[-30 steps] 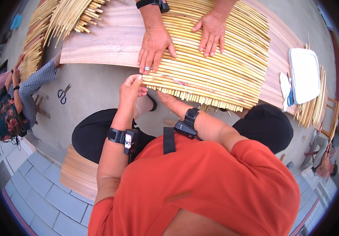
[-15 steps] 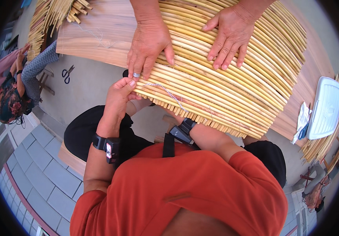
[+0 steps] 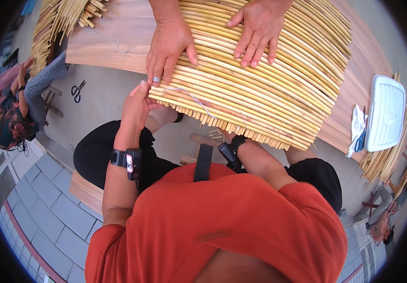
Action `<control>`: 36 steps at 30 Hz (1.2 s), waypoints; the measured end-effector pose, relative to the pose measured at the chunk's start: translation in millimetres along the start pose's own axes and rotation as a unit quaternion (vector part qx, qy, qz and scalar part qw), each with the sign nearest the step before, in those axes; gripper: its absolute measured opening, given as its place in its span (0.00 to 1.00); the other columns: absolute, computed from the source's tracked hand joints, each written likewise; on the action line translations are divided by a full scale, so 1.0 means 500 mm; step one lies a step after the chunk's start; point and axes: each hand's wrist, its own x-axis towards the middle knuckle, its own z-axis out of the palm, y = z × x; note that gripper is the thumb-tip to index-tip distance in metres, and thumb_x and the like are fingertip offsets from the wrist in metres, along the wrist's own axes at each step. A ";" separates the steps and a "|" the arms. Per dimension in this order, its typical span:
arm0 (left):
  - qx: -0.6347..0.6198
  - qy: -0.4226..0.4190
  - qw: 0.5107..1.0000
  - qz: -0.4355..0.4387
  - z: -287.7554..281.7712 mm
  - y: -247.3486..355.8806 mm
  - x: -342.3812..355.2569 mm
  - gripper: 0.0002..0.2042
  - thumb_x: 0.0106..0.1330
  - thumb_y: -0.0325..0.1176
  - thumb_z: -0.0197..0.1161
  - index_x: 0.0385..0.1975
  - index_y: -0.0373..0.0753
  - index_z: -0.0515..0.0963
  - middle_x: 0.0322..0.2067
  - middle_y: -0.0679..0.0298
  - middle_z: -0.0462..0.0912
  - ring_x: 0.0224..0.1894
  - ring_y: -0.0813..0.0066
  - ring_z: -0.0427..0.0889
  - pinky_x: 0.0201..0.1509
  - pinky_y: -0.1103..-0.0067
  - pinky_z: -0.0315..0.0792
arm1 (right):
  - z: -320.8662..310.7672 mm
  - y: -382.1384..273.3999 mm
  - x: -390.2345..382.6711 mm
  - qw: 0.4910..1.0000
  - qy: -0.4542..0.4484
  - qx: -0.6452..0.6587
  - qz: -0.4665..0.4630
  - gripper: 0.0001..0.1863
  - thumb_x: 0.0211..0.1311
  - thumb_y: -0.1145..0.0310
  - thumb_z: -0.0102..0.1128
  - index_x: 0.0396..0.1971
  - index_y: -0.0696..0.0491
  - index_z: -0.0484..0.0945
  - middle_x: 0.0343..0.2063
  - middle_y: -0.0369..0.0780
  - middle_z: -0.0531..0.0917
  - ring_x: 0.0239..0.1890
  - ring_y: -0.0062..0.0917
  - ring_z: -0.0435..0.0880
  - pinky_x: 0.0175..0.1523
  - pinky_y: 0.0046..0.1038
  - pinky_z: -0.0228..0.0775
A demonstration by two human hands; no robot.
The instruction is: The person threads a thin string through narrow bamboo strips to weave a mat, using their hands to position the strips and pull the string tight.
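A mat of straight yellow reed stalks (image 3: pixel 260 89) lies across the table, with its near edge over my lap. At its near left corner is my left hand (image 3: pixel 136 107), closed on the edge, its thumb upright beside the stalk ends and other fingers partly underneath. My right hand (image 3: pixel 228 135) reaches under the near edge; its fingers are hidden by the stalks. A twisted white cord (image 3: pixel 191 98) runs over the near stalks. From the far side, another person's two hands press on the mat: a ringed hand (image 3: pixel 168 52) near my left hand and a flat, spread hand (image 3: pixel 258 33).
The wooden table (image 3: pixel 114 40) carries a loose thread. Reed bundles (image 3: pixel 66 19) lie at far left. Scissors (image 3: pixel 78 91) are on the floor. At right stand a translucent lidded box (image 3: pixel 386 113), white cloth (image 3: pixel 357 127) and more stalks. A seated person (image 3: pixel 17 115) is at left.
The mat has shifted left and away from me in the picture. My left thumb has slipped from over the stalks to beside their ends. My right hand sits slightly farther away, still mostly under the mat.
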 end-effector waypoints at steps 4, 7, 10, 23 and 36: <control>0.004 0.064 0.996 0.068 -0.014 -0.023 -0.001 0.13 0.68 0.38 0.48 0.41 0.35 0.72 0.32 0.63 0.78 0.30 0.79 0.76 0.33 0.83 0.73 | 0.024 -0.030 0.026 0.998 0.054 -0.001 -0.045 0.17 0.62 0.63 0.44 0.48 0.55 0.69 0.44 0.43 0.74 0.45 0.26 0.72 0.49 0.28 0.67; 0.077 0.083 0.987 0.117 0.002 -0.027 -0.009 0.12 0.68 0.38 0.48 0.40 0.37 0.73 0.34 0.65 0.77 0.34 0.80 0.76 0.37 0.82 0.71 | 0.053 -0.054 0.067 0.993 0.086 -0.012 -0.078 0.17 0.62 0.63 0.44 0.47 0.55 0.69 0.43 0.43 0.74 0.44 0.26 0.72 0.49 0.28 0.67; 0.063 0.107 0.978 0.170 0.007 -0.036 -0.014 0.11 0.68 0.38 0.49 0.39 0.38 0.73 0.34 0.65 0.77 0.37 0.80 0.75 0.41 0.79 0.70 | 0.075 -0.068 0.084 0.992 0.089 -0.023 -0.086 0.17 0.62 0.63 0.44 0.47 0.55 0.69 0.43 0.43 0.74 0.44 0.26 0.72 0.49 0.29 0.67; -0.047 0.066 0.980 0.180 0.012 -0.083 -0.011 0.13 0.70 0.32 0.43 0.47 0.33 0.69 0.44 0.59 0.73 0.47 0.72 0.72 0.55 0.76 0.66 | 0.108 -0.050 0.089 0.997 0.049 -0.030 -0.057 0.16 0.61 0.63 0.45 0.45 0.55 0.71 0.42 0.43 0.76 0.42 0.27 0.74 0.47 0.29 0.68; -0.034 -0.039 0.992 0.113 -0.014 -0.130 0.036 0.13 0.62 0.26 0.56 0.46 0.34 0.72 0.43 0.65 0.77 0.44 0.81 0.75 0.48 0.82 0.69 | 0.109 -0.053 0.096 0.999 0.029 -0.031 -0.028 0.16 0.61 0.63 0.45 0.43 0.55 0.73 0.40 0.43 0.77 0.40 0.28 0.76 0.46 0.30 0.69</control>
